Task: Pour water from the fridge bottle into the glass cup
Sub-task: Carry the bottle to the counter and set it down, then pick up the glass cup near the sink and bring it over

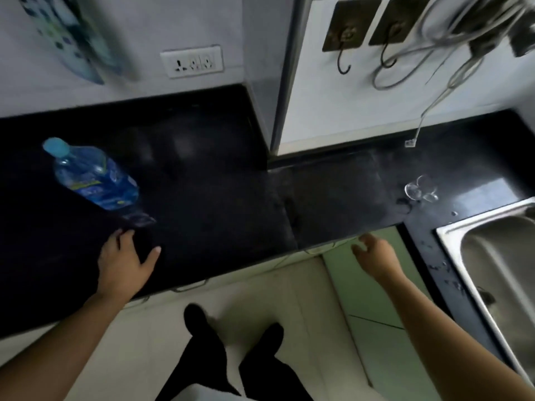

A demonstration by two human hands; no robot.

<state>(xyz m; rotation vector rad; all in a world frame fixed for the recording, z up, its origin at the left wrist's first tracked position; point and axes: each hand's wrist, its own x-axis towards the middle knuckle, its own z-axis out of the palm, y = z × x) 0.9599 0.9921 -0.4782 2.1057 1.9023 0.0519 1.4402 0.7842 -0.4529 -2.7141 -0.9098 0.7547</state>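
Note:
A blue plastic water bottle point(95, 178) with a blue cap stands capped on the black counter point(217, 198) at the left. Just in front of its base, my left hand point(124, 259) curves its fingers and thumb round a dark see-through shape with a glinting rim, which looks like the glass cup point(140, 224); the blur hides its outline. My right hand point(376, 256) hangs in the air at the counter's front edge, fingers loosely curled and holding nothing.
A steel sink point(498, 256) is set in the counter at the right. Small clear objects point(419, 191) lie near it. A wall socket point(191, 61), two hooks point(344, 39) and a dangling cable point(428, 111) are on the wall behind.

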